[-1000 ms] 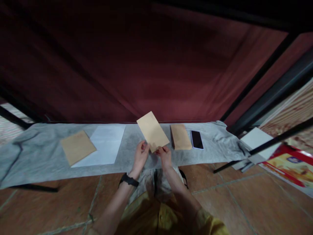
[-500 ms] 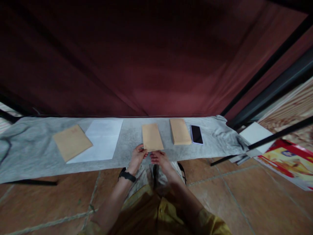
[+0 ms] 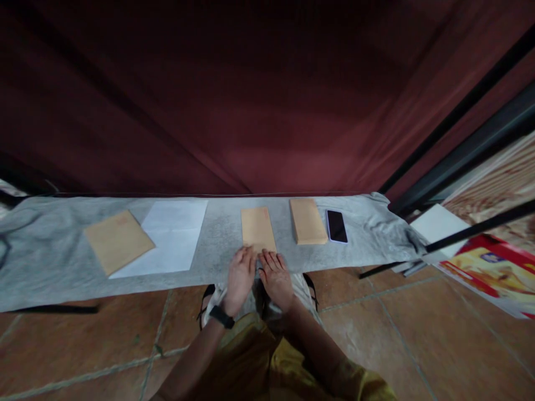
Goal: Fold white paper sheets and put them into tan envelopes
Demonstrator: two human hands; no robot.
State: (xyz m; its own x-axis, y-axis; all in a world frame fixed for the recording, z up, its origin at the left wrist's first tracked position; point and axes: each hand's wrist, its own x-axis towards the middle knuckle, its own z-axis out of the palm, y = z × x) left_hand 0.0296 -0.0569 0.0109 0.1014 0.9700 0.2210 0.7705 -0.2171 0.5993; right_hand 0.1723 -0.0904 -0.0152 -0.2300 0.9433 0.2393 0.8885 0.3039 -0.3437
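Note:
A brown paper envelope (image 3: 257,227) lies flat on the grey cloth in front of me, with a small reddish mark at its top right corner. My left hand (image 3: 241,273) rests palm down on its near edge, fingers stretched out. Beside it, my right hand (image 3: 276,277) presses on the same edge with fingers extended and a little spread. The envelope's near end is hidden under my fingertips. To the right sits a stack of brown envelopes (image 3: 308,221). On the left another brown envelope (image 3: 119,242) partly covers white paper (image 3: 178,234).
A smartphone (image 3: 336,226) lies right of the stack. The grey cloth (image 3: 54,245) covers a narrow table before a dark red curtain (image 3: 259,111). At the right are black metal bars (image 3: 472,228), a white board (image 3: 438,223) and a red and yellow box (image 3: 497,273).
The envelope in front of me has been turned, so a reddish mark now shows at its top right. Both hands have shifted from holding its near edge to lying flat on it.

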